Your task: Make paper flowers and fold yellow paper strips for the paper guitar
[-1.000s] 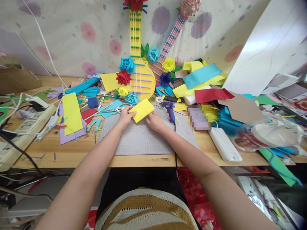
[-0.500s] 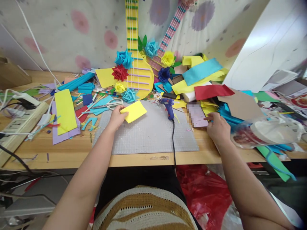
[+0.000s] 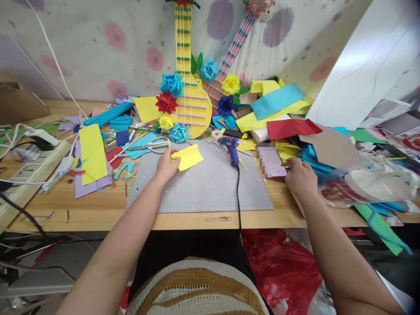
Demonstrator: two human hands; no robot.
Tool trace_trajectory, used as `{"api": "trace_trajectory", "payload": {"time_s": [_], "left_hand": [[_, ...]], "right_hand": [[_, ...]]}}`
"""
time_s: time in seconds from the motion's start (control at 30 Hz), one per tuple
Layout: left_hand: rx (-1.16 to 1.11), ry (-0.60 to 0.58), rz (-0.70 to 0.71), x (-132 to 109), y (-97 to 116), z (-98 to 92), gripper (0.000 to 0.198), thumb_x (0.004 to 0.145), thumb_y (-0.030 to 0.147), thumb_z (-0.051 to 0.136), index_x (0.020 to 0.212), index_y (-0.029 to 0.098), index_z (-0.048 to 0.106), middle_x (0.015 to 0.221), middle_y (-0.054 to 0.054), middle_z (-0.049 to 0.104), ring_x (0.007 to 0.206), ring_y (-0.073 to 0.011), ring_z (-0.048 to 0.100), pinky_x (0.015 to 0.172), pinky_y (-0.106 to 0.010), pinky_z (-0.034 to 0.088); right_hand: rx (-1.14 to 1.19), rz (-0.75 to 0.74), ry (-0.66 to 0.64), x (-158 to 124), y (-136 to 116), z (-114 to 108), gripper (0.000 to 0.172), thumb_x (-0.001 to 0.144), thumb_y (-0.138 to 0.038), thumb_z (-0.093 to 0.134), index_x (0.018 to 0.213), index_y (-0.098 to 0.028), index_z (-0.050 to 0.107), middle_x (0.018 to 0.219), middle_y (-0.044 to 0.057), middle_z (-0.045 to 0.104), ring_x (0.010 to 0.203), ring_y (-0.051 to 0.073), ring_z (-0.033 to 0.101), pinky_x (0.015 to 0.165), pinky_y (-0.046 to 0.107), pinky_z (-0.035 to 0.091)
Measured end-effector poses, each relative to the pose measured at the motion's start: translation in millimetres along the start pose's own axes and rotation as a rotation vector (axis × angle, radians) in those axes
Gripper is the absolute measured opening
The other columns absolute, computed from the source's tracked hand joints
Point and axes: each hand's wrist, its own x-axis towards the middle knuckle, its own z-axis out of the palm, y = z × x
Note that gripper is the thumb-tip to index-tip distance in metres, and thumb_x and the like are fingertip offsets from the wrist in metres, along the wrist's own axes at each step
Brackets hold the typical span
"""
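Observation:
My left hand (image 3: 166,165) pinches the left edge of a small yellow foam sheet (image 3: 188,156) and holds it just above the grey cutting mat (image 3: 203,183). My right hand (image 3: 300,176) rests at the right of the mat, its fingers curled at the edge of a blurred pale purple rectangle (image 3: 271,161), next to the pile of coloured sheets (image 3: 288,127). Whether it grips anything I cannot make out. A blue glue gun (image 3: 231,149) lies between the two hands, and its black cord (image 3: 238,197) runs off the table's front edge.
Scissors (image 3: 154,145) lie left of the sheet among foam scraps. A yellow paper guitar (image 3: 188,87) with paper flowers leans on the wall. A power strip (image 3: 33,168) sits at the left, a plastic bag (image 3: 370,181) at the right.
My right hand let go of the yellow sheet and moved right to the blurred purple rectangle. My left hand kept the sheet, which now droops a little.

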Motion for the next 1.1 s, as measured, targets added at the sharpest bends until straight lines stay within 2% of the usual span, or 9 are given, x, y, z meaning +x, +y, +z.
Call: {"api": "trace_trajectory", "payload": {"time_s": [0.2, 0.4, 0.77, 1.1], "left_hand": [[0.009, 0.013, 0.005, 1, -3, 0.6, 0.026, 0.07, 0.021, 0.054, 0.096, 0.02, 0.055, 0.089, -0.002, 0.064, 0.078, -0.0167, 0.06, 0.07, -0.027, 0.046], [0.118, 0.013, -0.015, -1, 2, -3.1, 0.026, 0.071, 0.022, 0.054, 0.097, 0.021, 0.056, 0.089, -0.002, 0.064, 0.077, -0.0172, 0.059, 0.067, -0.027, 0.043], [0.179, 0.009, -0.032, -3, 7, -5.0, 0.026, 0.072, 0.024, 0.053, 0.098, 0.022, 0.056, 0.089, -0.001, 0.064, 0.075, -0.0171, 0.059, 0.066, -0.026, 0.041], [0.216, 0.024, -0.036, -4, 12, -6.6, 0.025, 0.072, 0.023, 0.054, 0.097, 0.023, 0.056, 0.089, -0.001, 0.065, 0.078, -0.0185, 0.06, 0.067, -0.027, 0.042]], "right_hand": [[-0.015, -0.003, -0.002, 1, 1, 1, 0.038, 0.077, -0.008, 0.039, 0.113, -0.012, 0.051, 0.111, 0.011, 0.066, 0.106, 0.024, 0.052, 0.08, 0.03, 0.04], [-0.006, -0.029, 0.011, 4, 5, 5, 0.035, 0.078, -0.008, 0.038, 0.109, -0.015, 0.053, 0.108, 0.009, 0.067, 0.104, 0.023, 0.053, 0.08, 0.03, 0.039], [-0.033, -0.032, 0.023, 8, 9, 11, 0.032, 0.074, -0.008, 0.041, 0.102, -0.016, 0.054, 0.1, 0.009, 0.068, 0.1, 0.024, 0.054, 0.08, 0.03, 0.038], [-0.023, -0.064, 0.021, 8, 9, 8, 0.031, 0.077, -0.009, 0.039, 0.102, -0.015, 0.055, 0.096, 0.013, 0.067, 0.099, 0.024, 0.052, 0.079, 0.031, 0.038]]}}
